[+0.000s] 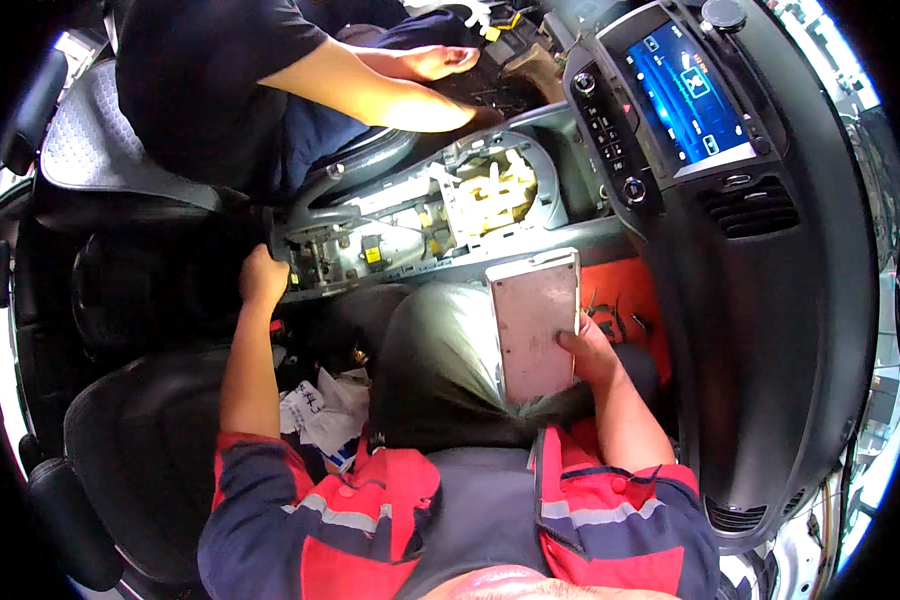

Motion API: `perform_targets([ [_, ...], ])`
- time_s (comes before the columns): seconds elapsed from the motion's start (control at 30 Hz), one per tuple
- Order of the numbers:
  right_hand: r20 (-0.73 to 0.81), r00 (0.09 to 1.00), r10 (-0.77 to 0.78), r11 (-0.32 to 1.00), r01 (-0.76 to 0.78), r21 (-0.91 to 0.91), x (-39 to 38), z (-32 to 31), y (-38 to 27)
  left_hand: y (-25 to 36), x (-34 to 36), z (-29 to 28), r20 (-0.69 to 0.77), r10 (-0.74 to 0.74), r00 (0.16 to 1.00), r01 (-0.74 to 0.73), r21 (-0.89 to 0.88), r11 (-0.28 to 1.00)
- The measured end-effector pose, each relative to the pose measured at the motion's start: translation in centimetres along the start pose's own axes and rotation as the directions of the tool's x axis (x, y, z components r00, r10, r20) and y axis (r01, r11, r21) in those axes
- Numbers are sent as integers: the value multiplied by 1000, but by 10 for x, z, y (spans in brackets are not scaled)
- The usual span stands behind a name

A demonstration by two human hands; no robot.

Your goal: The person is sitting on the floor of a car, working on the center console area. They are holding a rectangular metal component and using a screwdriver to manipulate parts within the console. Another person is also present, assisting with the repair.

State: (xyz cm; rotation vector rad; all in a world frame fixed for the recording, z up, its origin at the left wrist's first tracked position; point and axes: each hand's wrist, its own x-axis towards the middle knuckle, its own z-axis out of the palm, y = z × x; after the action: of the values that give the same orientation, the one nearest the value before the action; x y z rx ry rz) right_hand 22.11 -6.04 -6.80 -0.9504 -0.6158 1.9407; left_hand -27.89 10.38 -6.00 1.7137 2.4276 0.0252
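My right hand (pixel 590 348) grips the lower right edge of a flat grey rectangular panel (pixel 535 325), thumb on its face. Small dark spots sit near the panel's edges, and it is held upright above my lap. My left hand (pixel 264 277) is closed at the dark rear end of the opened center console (pixel 370 262); its fingers are partly hidden, and what they hold cannot be made out. The console's cover is off, baring metal brackets, wiring and a yellow-labelled part (pixel 372 250). A pale mechanism (pixel 495 192) shows brightly lit in its front part.
Across the console sits another person in a dark shirt (pixel 205 90), one arm reaching toward the front footwell. The dashboard screen (pixel 685 100) is lit blue. Small loose parts lie on an orange-red mat (pixel 625 295). Crumpled white paper (pixel 325 410) lies beside my seat.
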Motion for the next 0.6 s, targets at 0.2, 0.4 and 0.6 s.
perform_targets([
  [0.2, 29, 999, 31, 991, -27, -128, 11, 11, 0, 28, -22, -24, -41, 126, 991, -118, 159, 980],
  [0.4, 43, 999, 30, 1000, -30, -2, 16, 11, 9, 141, -144, -13, -166, 370, 914, -330, -835, 440],
  [0.6, 8, 998, -66, 986, 64, 154, 14, 4, 6, 220, -225, 58, 421, 714, 559, 403, -891, 210],
])
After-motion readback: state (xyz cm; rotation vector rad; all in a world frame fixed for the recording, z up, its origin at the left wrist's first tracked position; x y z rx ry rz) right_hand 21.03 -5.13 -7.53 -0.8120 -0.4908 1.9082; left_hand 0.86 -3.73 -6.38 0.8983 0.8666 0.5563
